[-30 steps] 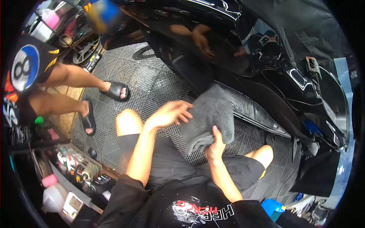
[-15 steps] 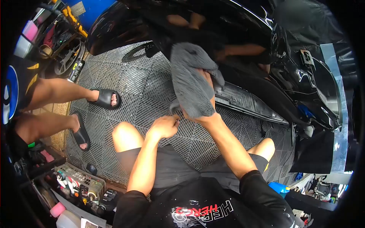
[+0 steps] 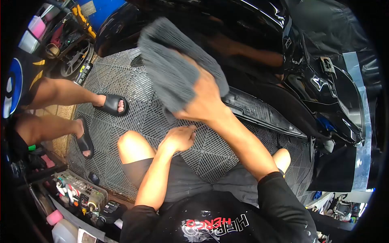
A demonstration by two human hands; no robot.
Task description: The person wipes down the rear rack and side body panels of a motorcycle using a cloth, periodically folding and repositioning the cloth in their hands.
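A grey microfiber towel is bunched in my right hand, whose fingers are wrapped into its folds. The towel is lifted in front of a glossy black car panel; whether it touches the panel I cannot tell. Above my left knee, my left hand is curled into a loose fist, apart from the towel, and nothing shows in it. Just beyond my right hand runs the black sill along the car's lower edge.
Another person's feet in black slides are on the grey grid floor at the left. A grey basket of bottles stands at lower left. Black sheeting hangs at the right. A wheel-like ring leans by the shelf.
My right hand has swung the towel leftward and up toward the camera, off the panel's lower edge. My left hand has shifted slightly right, still curled.
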